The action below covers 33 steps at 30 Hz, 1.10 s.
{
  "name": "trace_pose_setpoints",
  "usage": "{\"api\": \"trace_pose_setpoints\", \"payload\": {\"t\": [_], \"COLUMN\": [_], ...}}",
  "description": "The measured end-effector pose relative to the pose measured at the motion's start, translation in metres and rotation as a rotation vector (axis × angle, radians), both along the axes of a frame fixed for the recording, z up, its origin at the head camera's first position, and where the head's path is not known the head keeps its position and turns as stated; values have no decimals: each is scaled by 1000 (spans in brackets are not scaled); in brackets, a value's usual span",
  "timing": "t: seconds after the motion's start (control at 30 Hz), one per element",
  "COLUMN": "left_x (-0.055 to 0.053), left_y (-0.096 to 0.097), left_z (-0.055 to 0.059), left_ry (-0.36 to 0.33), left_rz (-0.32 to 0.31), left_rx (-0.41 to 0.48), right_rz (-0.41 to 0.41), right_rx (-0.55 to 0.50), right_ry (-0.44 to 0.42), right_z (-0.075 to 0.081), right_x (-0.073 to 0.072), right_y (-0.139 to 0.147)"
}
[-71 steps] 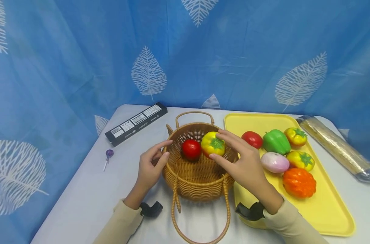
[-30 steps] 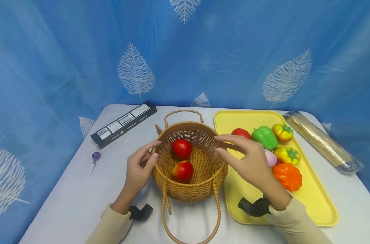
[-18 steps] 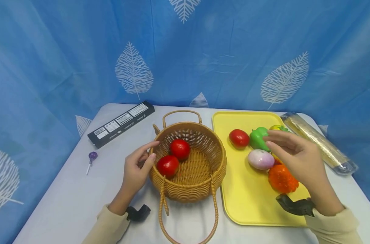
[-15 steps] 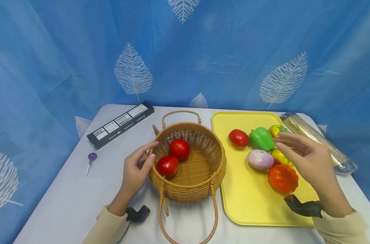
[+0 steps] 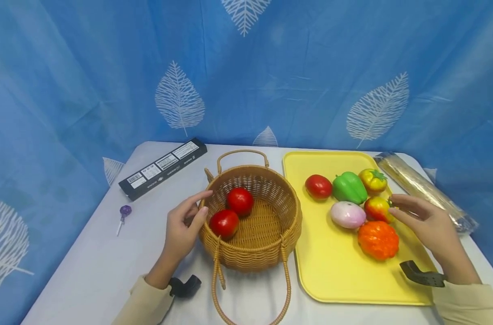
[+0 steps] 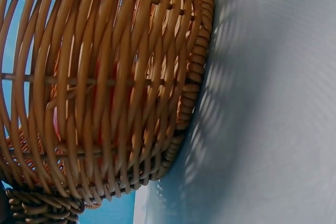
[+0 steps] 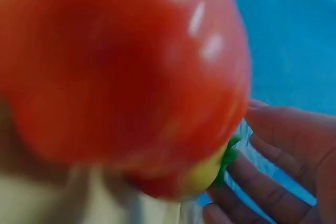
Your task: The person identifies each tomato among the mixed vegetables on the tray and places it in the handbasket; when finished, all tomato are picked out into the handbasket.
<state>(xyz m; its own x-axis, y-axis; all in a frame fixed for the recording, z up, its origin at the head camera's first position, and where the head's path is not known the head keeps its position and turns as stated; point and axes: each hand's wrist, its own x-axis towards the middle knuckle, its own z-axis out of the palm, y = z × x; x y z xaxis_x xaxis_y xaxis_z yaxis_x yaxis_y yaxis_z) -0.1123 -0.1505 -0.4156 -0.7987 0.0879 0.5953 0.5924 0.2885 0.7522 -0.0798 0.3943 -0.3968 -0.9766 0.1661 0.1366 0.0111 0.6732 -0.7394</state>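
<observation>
My left hand (image 5: pixel 183 225) holds the left rim of a round wicker basket (image 5: pixel 250 259), thumb and index finger at the edge. Two red fruits (image 5: pixel 240 201) lie inside on its left. In the left wrist view the woven wall (image 6: pixel 121 77) hides the fingers. My right hand (image 5: pixel 429 225) is over the yellow tray (image 5: pixel 352 282), fingers parted, fingertips right beside a red-and-yellow toy tomato (image 5: pixel 377 208). In the right wrist view an orange toy pumpkin (image 7: pixel 131 77) fills the foreground. The tomato's green leaves (image 7: pixel 228 161) show behind it, near the spread fingers.
The tray also bears a red fruit (image 5: pixel 318 187), a green pepper (image 5: pixel 349 188), a second yellow tomato (image 5: pixel 373 180) and a pink-white onion (image 5: pixel 348 215). A wrapped golden roll (image 5: pixel 425 189) lies right, a black box (image 5: pixel 163 169) and a lollipop (image 5: pixel 125 211) left.
The right hand released a yellow-and-red tomato into the basket, where it rolled left beside the red fruit. That hand then moved right over the tray to another tomato. The left hand stayed at the rim.
</observation>
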Motion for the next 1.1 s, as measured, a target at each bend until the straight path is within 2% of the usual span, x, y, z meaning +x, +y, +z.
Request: {"api": "trace_pose_setpoints", "payload": {"t": [0.17,0.3,0.43,0.6,0.83,1.1], "left_x": [-1,-1,1,0,1,0], "left_y": [1,1,2,3,3,0], "left_z": [1,1,2,3,4,1], "left_ry": [23,26,24,33,9,-17], "left_rz": [3,3,7,8,12,-12], "left_rx": [9,13,10,5,-7,-7], "right_rz": [1,21,36,34,43,43], "right_rx": [-38,-10,19,-38,-20,2], "right_ry": [-18,-61,-123,-201,-190,-175], "right_z": [-8,-12,-17,-25,-29,-30], "right_x": [0,-2,-3,-2,-2,-3], "right_y": [10,11,9,8,8,10]}}
